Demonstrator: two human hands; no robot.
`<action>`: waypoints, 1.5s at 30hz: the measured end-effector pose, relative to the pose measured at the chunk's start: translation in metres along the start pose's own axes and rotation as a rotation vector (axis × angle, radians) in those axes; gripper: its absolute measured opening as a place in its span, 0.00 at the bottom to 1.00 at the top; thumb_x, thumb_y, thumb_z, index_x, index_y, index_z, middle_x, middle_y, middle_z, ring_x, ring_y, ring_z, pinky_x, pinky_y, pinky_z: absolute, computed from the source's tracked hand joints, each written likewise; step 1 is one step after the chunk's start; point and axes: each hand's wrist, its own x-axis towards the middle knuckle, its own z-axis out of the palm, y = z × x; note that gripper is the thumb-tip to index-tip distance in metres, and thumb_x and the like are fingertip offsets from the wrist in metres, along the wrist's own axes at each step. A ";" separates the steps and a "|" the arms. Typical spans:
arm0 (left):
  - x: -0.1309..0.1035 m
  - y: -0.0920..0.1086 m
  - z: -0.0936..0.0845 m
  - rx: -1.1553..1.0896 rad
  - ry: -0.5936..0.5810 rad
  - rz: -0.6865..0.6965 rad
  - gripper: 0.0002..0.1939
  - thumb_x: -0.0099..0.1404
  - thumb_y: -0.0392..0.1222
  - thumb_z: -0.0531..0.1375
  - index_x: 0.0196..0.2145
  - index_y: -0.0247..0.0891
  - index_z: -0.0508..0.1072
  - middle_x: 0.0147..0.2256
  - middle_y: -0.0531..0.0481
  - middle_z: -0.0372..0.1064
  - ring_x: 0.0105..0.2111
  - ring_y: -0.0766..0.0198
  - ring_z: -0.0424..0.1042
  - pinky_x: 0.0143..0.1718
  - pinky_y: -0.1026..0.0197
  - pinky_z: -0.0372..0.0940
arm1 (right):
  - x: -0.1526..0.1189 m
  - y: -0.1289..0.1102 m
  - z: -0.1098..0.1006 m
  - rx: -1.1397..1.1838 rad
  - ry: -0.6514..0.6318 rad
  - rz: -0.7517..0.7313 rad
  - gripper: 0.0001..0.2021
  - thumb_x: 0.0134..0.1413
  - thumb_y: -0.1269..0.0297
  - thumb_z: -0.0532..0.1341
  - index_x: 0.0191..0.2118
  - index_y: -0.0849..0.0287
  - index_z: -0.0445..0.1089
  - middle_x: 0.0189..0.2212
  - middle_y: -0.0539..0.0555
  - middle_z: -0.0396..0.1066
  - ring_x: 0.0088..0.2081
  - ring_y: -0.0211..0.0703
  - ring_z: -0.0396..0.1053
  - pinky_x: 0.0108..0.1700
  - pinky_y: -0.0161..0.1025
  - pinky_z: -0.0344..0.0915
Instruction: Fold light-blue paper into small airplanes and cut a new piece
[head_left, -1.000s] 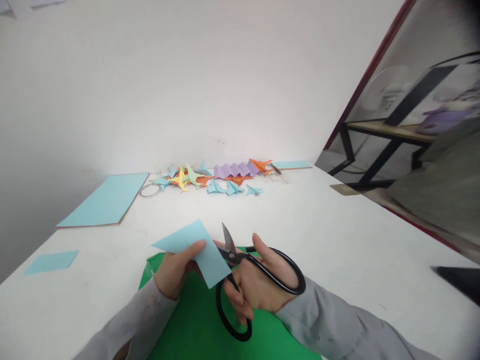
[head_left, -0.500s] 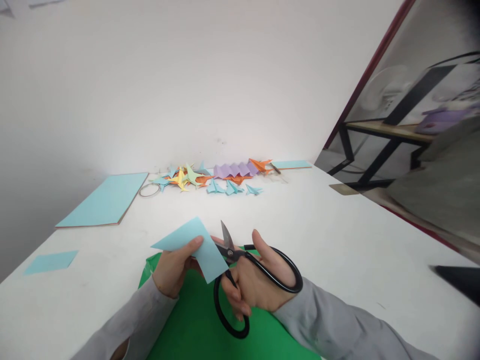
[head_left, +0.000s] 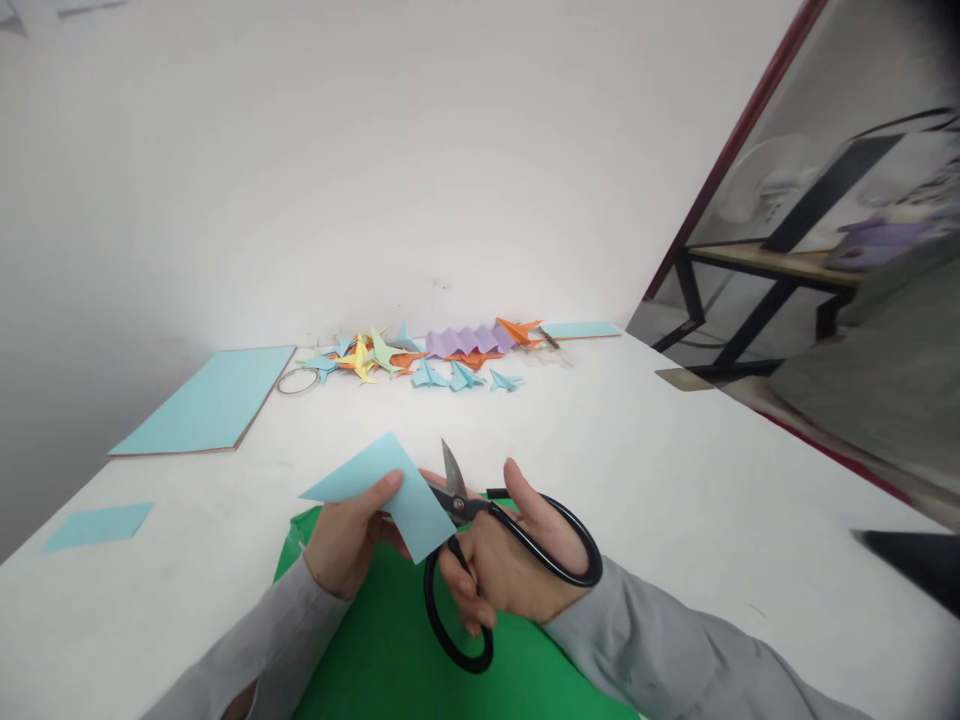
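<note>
Between its thumb and fingers my left hand (head_left: 351, 540) pinches a folded piece of light blue paper (head_left: 420, 508), which comes to a point at the left. Black-handled scissors (head_left: 460, 506) are in my right hand (head_left: 517, 570), with fingers through one loop and the thumb at the other. Their blades stand apart; one points up beside the paper's right edge and the other lies partly behind the paper. My right fingertips near the paper are partly hidden. Green material (head_left: 405, 650) lies beneath both hands.
A light blue paper stack (head_left: 210, 400) and a small blue strip (head_left: 97, 527) lie to the left. Along the wall are folded paper shapes (head_left: 375, 355), a purple pleated paper (head_left: 469, 342) and a wire ring (head_left: 298, 381). A dark pointed object (head_left: 911, 560) is at right.
Both hands, the paper and the scissors keep almost the same pose. The whole view has shifted very slightly.
</note>
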 end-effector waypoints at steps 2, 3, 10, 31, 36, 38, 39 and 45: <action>0.000 -0.001 0.000 -0.011 0.016 0.014 0.13 0.53 0.46 0.61 0.31 0.32 0.75 0.23 0.47 0.71 0.18 0.65 0.65 0.15 0.64 0.59 | 0.000 0.001 -0.001 0.008 -0.015 -0.009 0.41 0.46 0.35 0.26 0.62 0.54 0.31 0.25 0.51 0.65 0.22 0.41 0.63 0.31 0.43 0.57; 0.001 -0.002 0.000 -0.021 0.035 0.021 0.12 0.53 0.45 0.61 0.29 0.32 0.74 0.21 0.49 0.70 0.18 0.65 0.65 0.14 0.64 0.60 | 0.000 0.001 -0.002 0.012 -0.015 -0.014 0.41 0.46 0.35 0.26 0.62 0.54 0.31 0.25 0.51 0.65 0.22 0.41 0.63 0.31 0.43 0.57; 0.001 -0.002 -0.001 -0.051 0.095 0.011 0.11 0.50 0.44 0.64 0.29 0.33 0.73 0.24 0.48 0.71 0.19 0.65 0.67 0.17 0.64 0.62 | -0.002 -0.002 -0.002 0.001 -0.010 0.013 0.40 0.46 0.35 0.25 0.62 0.52 0.32 0.24 0.50 0.65 0.21 0.41 0.63 0.31 0.42 0.56; -0.002 0.000 0.002 0.024 -0.033 -0.010 0.13 0.55 0.45 0.60 0.35 0.35 0.76 0.31 0.45 0.74 0.26 0.60 0.70 0.24 0.63 0.63 | 0.001 0.000 -0.001 -0.018 0.031 0.005 0.43 0.45 0.36 0.22 0.62 0.57 0.32 0.23 0.51 0.64 0.20 0.40 0.62 0.30 0.44 0.57; 0.001 -0.004 -0.001 -0.050 0.095 -0.019 0.11 0.50 0.43 0.64 0.32 0.35 0.76 0.29 0.47 0.74 0.25 0.62 0.69 0.25 0.63 0.64 | 0.001 0.000 0.000 -0.032 0.066 0.009 0.43 0.43 0.34 0.23 0.62 0.56 0.32 0.23 0.50 0.65 0.20 0.40 0.61 0.31 0.44 0.56; 0.002 -0.004 -0.002 -0.051 0.079 -0.028 0.11 0.50 0.43 0.64 0.31 0.36 0.76 0.28 0.47 0.74 0.24 0.63 0.69 0.25 0.63 0.64 | 0.000 0.000 0.000 -0.030 0.067 0.013 0.43 0.44 0.34 0.23 0.62 0.56 0.32 0.22 0.50 0.65 0.20 0.41 0.62 0.31 0.44 0.56; 0.002 -0.004 -0.002 -0.050 0.067 -0.033 0.10 0.50 0.43 0.64 0.31 0.36 0.76 0.28 0.47 0.74 0.24 0.63 0.69 0.24 0.63 0.64 | 0.000 -0.001 0.000 -0.027 0.066 0.016 0.43 0.44 0.35 0.22 0.62 0.56 0.32 0.22 0.50 0.65 0.20 0.41 0.62 0.31 0.44 0.56; -0.001 -0.006 -0.001 0.013 -0.030 -0.082 0.13 0.52 0.45 0.63 0.34 0.35 0.76 0.30 0.45 0.74 0.26 0.61 0.69 0.24 0.62 0.64 | -0.002 0.000 -0.002 0.015 0.037 0.051 0.40 0.48 0.39 0.22 0.61 0.58 0.35 0.23 0.52 0.66 0.20 0.41 0.63 0.28 0.40 0.54</action>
